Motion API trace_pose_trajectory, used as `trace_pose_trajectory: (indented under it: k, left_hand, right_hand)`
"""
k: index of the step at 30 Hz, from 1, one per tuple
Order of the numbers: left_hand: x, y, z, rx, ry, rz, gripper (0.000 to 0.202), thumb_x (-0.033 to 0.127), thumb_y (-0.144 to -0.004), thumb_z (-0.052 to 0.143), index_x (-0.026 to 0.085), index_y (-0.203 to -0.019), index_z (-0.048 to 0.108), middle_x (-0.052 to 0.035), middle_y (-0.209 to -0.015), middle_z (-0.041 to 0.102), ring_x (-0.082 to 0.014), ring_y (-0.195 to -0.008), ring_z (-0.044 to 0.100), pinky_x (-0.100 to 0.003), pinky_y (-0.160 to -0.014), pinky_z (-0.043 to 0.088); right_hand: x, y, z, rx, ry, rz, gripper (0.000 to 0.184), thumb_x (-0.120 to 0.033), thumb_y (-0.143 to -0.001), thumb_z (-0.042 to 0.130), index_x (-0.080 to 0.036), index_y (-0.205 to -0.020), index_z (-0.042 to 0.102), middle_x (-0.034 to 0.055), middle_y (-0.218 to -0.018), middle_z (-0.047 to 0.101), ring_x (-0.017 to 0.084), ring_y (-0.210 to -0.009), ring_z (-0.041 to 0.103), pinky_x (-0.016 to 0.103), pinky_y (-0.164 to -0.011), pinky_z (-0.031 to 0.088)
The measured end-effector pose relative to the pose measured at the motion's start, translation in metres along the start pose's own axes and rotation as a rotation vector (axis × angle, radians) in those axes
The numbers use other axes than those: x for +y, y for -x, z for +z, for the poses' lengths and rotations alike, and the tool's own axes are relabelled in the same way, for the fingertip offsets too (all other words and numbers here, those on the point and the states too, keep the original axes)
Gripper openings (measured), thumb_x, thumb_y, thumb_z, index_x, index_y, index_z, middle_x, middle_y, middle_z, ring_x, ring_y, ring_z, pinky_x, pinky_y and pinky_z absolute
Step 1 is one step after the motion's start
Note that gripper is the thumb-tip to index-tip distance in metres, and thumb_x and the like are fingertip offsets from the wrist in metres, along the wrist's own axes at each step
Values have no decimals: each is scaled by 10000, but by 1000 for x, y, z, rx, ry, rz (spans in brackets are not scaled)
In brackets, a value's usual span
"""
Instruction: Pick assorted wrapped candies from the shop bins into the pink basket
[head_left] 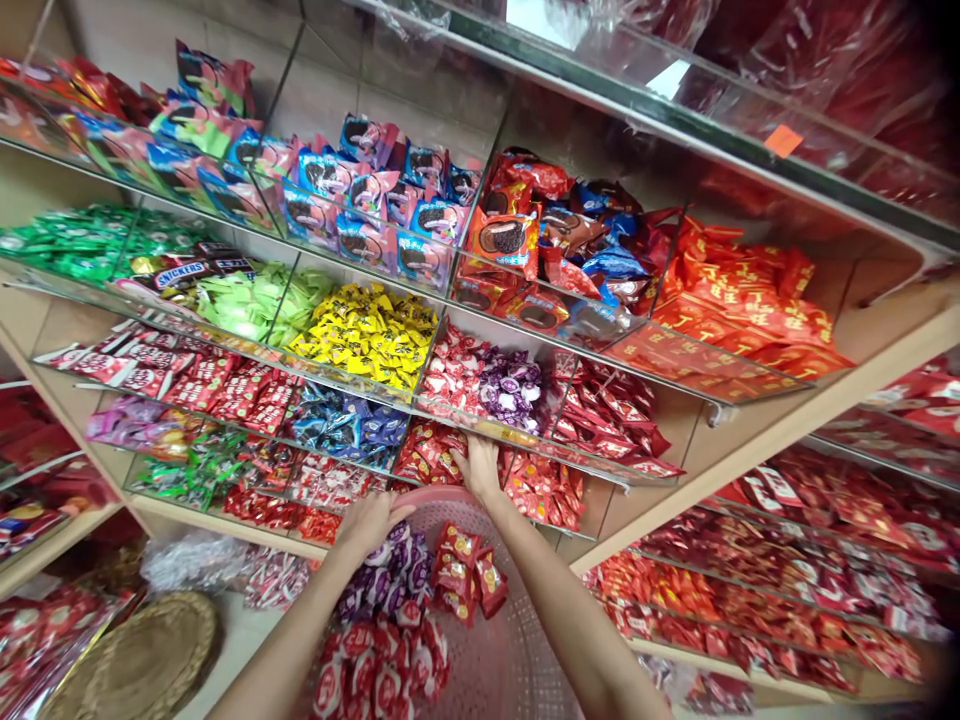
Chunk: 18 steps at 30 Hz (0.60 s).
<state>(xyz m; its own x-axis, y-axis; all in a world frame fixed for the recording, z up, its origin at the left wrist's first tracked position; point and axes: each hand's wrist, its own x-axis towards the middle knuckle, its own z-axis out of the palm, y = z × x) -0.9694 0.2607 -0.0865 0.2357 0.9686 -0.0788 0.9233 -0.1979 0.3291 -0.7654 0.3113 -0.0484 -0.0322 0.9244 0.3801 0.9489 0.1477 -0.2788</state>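
Observation:
My left hand point(373, 525) is closed on the rim of a pink plastic basket point(536, 640). Inside the basket lie purple-wrapped candies point(390, 575), red-and-white wrapped candies point(382, 665) and a few red packets point(465, 570). Beyond the rim, my right hand point(478, 467) reaches into a low shelf compartment at the red packets point(431, 452). Its thumb stands apart from the fingers, and the fingertips are partly hidden near the shelf edge. No packet shows in that hand.
Glass-fronted shelves hold yellow candies point(367, 335), blue-and-pink cookie packs point(364, 200) and orange-red packets point(739, 290). A glass shelf edge point(517, 435) runs just above my right hand. On the floor at left is a round woven item point(139, 660). More candy shelves point(795, 520) stand right.

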Motion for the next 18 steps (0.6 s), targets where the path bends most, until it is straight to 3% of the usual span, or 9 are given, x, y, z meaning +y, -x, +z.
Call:
trace_pose_trajectory:
  k: [3, 5, 8, 10, 13, 18]
  left_hand:
    - [-2, -2, 3, 13, -14, 1, 590, 649, -792, 226, 201, -896, 594, -116, -890, 656, -247, -860, 609, -308, -683, 427]
    - [-2, -2, 3, 14, -14, -2, 597, 655, -789, 224, 198, -890, 594, -115, -885, 658, -243, -856, 610, -304, -681, 428]
    - [0, -1, 1, 7, -2, 6, 591, 648, -793, 233, 191, -894, 594, -117, -886, 663, -243, -857, 613, -297, -675, 428]
    - [1, 0, -1, 2, 2, 6, 578, 637, -798, 244, 187, -896, 594, -121, -899, 664, -244, -859, 614, -297, -674, 427]
    - [3, 2, -4, 5, -16, 11, 550, 612, -810, 257, 183, -877, 595, -126, -898, 666, -250, -855, 615, -306, -681, 427]
    - [2, 2, -5, -1, -41, 44, 552, 606, -816, 248, 179, -868, 596, -133, -891, 666, -259, -865, 614, -315, -692, 427]
  right_hand:
    - [-8, 18, -12, 67, -382, 64, 378, -337, -763, 553, -203, -1115, 524, 76, -1140, 561, 213, -1099, 444, 363, -942, 313]
    - [-16, 34, -20, 66, -774, 215, 356, -378, -721, 599, -193, -1022, 562, 60, -1037, 605, 190, -991, 520, 340, -892, 375]
    - [-25, 60, -34, -129, -1360, 503, 342, -433, -712, 606, -181, -942, 580, 47, -938, 637, 160, -852, 588, 318, -800, 448]
    - [-28, 76, -43, -305, -1605, 617, 351, -455, -742, 576, -170, -947, 586, 54, -924, 650, 150, -826, 606, 310, -783, 466]
    - [-26, 99, -48, -376, -1737, 704, 358, -443, -760, 571, -147, -960, 595, 69, -899, 667, 142, -817, 621, 283, -771, 479]
    - [-5, 128, -42, -270, -1650, 845, 325, -394, -710, 642, -158, -929, 601, 63, -889, 673, 141, -813, 634, 251, -739, 498]
